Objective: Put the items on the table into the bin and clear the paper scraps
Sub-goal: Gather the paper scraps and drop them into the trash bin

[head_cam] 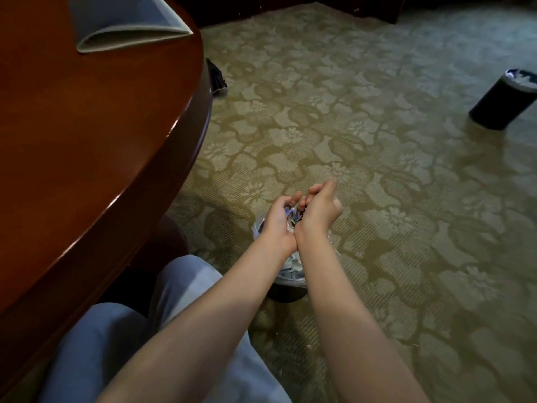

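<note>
Paper scraps (293, 217), white with flecks of colour, sit cupped between a seated person's two hands, held directly above a small dark bin (286, 292) on the floor. The left hand (276, 221) and right hand (319, 210) meet at the wrists, and the fingers (315, 189) of both curl inward around the scraps. The bin, lined with a clear plastic bag (257, 228), stands just beyond the person's knees and already holds more torn paper; much of it is hidden behind the forearms. Pale blue-grey trouser legs (180, 283) fill the lower left. To the left, the curved edge of a polished reddish-brown wooden desk (87, 126) carries a folded grey cloth (125, 21) near its far side. A green floral-patterned carpet (377, 141) covers the floor. Well apart at the far right stands a second dark bin (502, 100), with white paper showing at its rim. A dark object (216, 78), too dim to identify, lies on the carpet beside the desk.
</note>
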Available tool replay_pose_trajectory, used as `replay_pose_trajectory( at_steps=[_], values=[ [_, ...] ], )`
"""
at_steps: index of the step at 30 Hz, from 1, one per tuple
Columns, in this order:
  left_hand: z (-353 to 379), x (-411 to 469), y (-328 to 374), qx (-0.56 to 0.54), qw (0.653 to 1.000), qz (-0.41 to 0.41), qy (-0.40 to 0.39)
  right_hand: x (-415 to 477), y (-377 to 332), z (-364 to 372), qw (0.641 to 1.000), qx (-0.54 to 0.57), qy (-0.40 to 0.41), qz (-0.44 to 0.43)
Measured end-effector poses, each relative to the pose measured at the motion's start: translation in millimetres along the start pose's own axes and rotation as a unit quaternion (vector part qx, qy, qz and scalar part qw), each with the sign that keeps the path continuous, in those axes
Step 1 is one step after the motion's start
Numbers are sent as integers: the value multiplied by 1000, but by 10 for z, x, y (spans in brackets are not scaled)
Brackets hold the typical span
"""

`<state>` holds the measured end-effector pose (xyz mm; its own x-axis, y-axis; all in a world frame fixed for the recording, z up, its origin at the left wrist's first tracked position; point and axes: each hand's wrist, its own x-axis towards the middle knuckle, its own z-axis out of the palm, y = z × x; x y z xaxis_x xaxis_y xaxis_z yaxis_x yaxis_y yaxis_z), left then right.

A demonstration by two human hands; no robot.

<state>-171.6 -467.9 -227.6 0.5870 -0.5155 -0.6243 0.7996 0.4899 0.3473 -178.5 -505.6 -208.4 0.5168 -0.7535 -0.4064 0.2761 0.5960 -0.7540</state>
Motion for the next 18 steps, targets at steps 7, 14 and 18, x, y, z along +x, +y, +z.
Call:
replay_pose_trajectory(
  at_steps=[7,14,18],
  values=[
    [-122,514,-158,-3,999,-34,35,498,294,-239,995,-45,75,55],
    [-248,954,-258,6,991,-72,113,932,561,-431,984,-106,93,112],
    [-352,1145,-289,20,985,-87,145,1120,762,-515,977,-131,95,138]
  ],
)
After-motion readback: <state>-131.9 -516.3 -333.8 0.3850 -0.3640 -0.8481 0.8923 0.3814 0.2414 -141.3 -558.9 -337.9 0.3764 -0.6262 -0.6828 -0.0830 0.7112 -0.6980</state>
